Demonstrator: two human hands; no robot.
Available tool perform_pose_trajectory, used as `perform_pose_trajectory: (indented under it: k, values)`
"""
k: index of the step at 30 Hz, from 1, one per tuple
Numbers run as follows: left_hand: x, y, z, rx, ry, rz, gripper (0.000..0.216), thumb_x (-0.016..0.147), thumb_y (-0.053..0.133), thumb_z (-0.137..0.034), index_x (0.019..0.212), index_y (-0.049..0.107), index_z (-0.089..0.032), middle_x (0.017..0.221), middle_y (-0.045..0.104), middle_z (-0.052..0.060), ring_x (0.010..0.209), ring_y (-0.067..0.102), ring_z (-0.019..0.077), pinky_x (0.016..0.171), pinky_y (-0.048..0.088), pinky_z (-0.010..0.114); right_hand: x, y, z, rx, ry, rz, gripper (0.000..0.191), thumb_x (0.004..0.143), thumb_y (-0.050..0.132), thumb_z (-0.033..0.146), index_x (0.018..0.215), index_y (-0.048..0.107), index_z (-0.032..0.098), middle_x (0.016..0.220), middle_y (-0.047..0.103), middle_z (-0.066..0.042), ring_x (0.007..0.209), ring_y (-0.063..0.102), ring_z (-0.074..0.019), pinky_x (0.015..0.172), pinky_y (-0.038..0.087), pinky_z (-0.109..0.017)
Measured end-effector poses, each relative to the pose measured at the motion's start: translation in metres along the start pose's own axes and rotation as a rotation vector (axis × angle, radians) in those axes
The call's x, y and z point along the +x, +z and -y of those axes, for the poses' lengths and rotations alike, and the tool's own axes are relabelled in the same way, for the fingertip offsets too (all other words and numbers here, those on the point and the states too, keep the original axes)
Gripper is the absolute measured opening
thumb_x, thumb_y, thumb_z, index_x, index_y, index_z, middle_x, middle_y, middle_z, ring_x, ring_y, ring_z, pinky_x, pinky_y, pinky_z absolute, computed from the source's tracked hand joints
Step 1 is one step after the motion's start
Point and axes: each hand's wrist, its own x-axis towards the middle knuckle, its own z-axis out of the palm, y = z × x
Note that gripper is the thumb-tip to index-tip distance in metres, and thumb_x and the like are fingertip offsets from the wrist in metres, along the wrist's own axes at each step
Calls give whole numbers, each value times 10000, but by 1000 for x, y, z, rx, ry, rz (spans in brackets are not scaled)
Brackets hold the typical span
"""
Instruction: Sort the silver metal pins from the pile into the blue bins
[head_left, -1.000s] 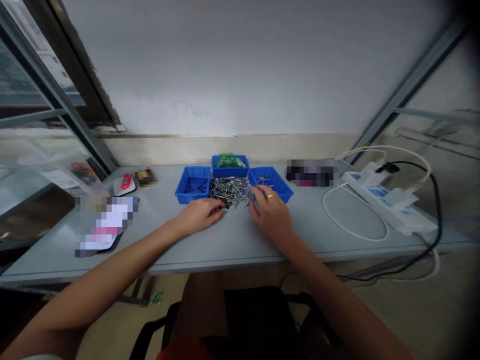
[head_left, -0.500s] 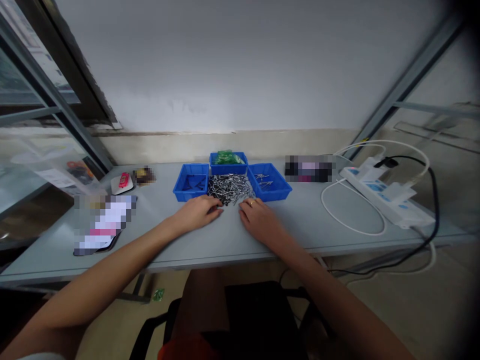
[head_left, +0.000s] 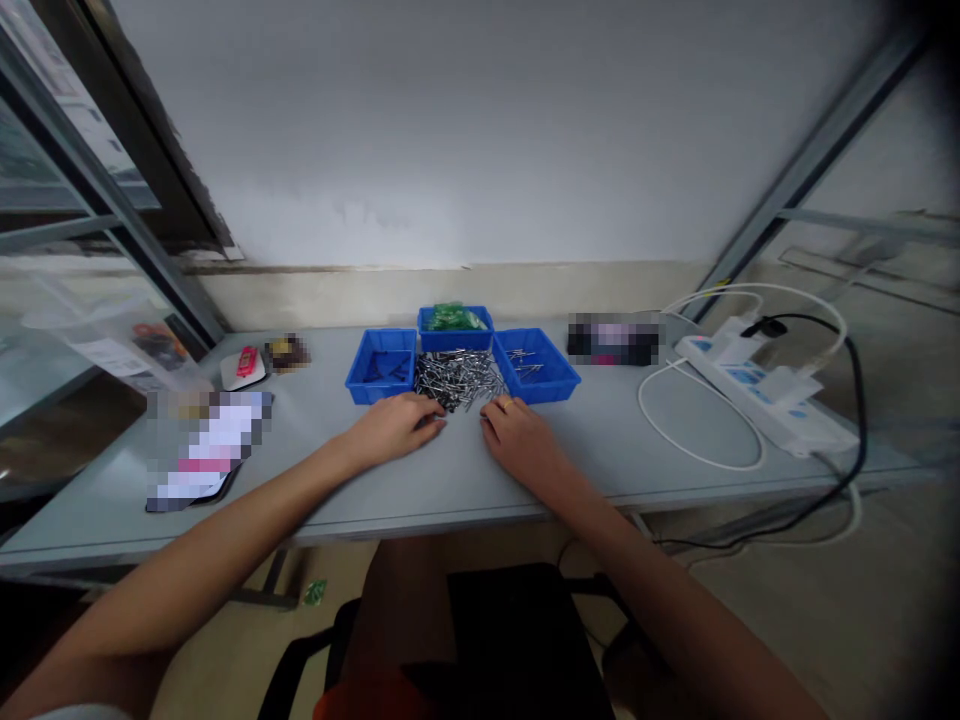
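Observation:
A heap of small, thin silver metal pieces (head_left: 461, 375), some with dark ends, lies on the table between three blue trays; they look like screws or pins. My left hand (head_left: 397, 422) rests on the table at the heap's near left edge, thumb and fingers apart, holding nothing I can see. At the near right edge lies my right hand (head_left: 517, 430), ring on a finger, fingers loosely bent and resting on the tabletop. The left tray (head_left: 356, 370) holds dark pieces, the right tray (head_left: 559, 385) a few silver ones, and the back tray (head_left: 457, 340) green packets.
A white power strip (head_left: 787, 420) with plugged-in chargers and looping cables occupies the table's right side. On the left are a phone (head_left: 217, 450), a white object with a red item (head_left: 246, 362) on it, and a translucent container (head_left: 127, 340). A dark blurred item (head_left: 615, 340) stands back right.
My right hand has shifted very slightly to the right. My left hand stays where it was, and the heap and trays look the same.

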Motion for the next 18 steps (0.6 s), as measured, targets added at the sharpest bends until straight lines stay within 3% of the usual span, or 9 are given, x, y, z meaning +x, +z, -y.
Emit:
perform_pose_trajectory:
  k: [18]
  values:
    - [0,-1,-1,-16,9,-8,284,876,424,-335,1059,596,-204,945,649,55,902,588,190,771,460,316,0,-3,2,134,22,4,154,853,455,206,948,564,152,932,578,-76,900,519,-195,772,394,-296]
